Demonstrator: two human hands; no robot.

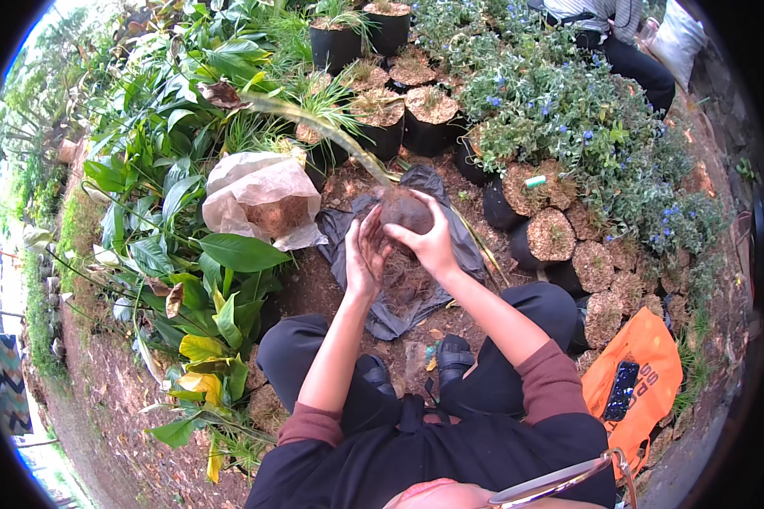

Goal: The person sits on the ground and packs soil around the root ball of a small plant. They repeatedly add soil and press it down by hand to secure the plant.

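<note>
A rounded brown ball of soil [407, 215] is held by my right hand [430, 238], its thumb across the near side and its fingers around the far right. My left hand [366, 254] is cupped by the ball's left side, palm partly visible; I cannot tell whether its fingertips touch. A long pale stem or leaf [331, 132], blurred, arcs from the ball's top toward the upper left. Below my hands, a crumpled black plastic sheet [391, 321] bears loose brown fibre and soil [410, 280]. To the left, a translucent plastic bag [235, 197] holds brown fibre [280, 216].
Broad-leaved plants [242, 251] crowd the left. Black grow bags [382, 133] topped with dry fibre curve along the back and right, beside blue-flowered plants [547, 121]. An orange bag [649, 356] carries a phone [621, 390]. Another person [636, 63] sits at upper right.
</note>
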